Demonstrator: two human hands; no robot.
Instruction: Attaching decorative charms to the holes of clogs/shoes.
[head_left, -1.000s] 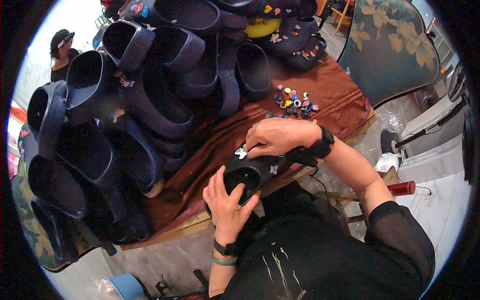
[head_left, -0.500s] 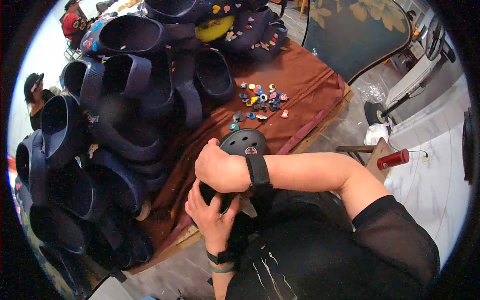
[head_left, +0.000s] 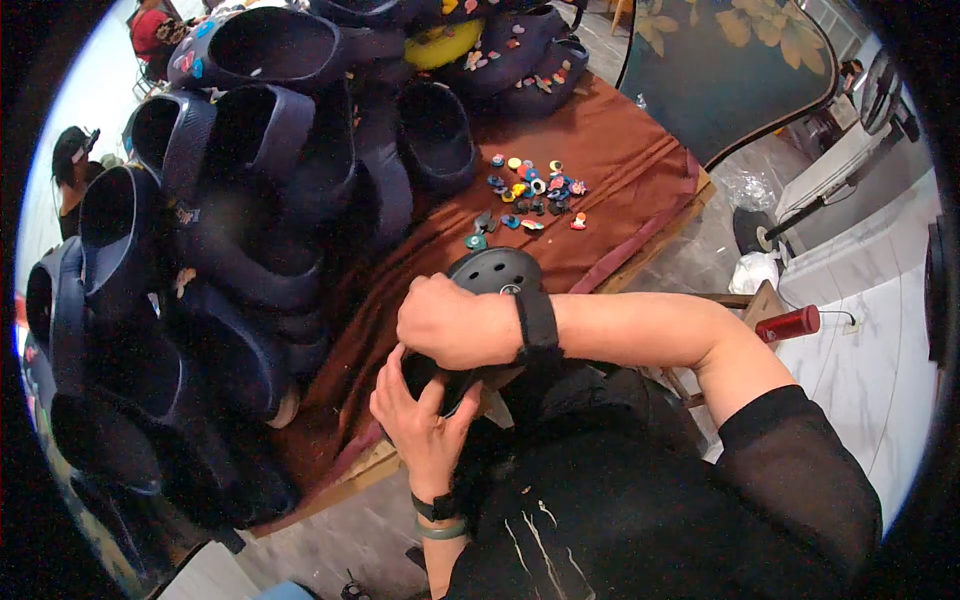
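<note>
A dark clog (head_left: pixel 497 268) with holes in its rounded toe stands between my hands at the table's near edge. A round charm on its upper is partly covered by my right wrist. My left hand (head_left: pixel 425 418) grips the heel end, its thumb and fingers on either side of the opening. Across the clog's middle lies my right hand (head_left: pixel 455 322), curled, with its fingertips hidden at the side or inside the shoe. Just beyond the toe, several small coloured shoe charms (head_left: pixel 538 187) are scattered on the brown cloth (head_left: pixel 610 130).
Navy clogs (head_left: pixel 265 160) are piled high on the left of the table, some with charms. A yellow clog (head_left: pixel 445 46) lies among those at the back. On the right are a red cylinder (head_left: pixel 788 325), a fan (head_left: pixel 880 95) and a dark panel (head_left: pixel 720 80). People (head_left: pixel 72 170) sit at far left.
The view has shifted slightly, with the pile sliding a little in the picture. My right hand has shifted slightly over the clog; my left hand keeps its hold on the heel.
</note>
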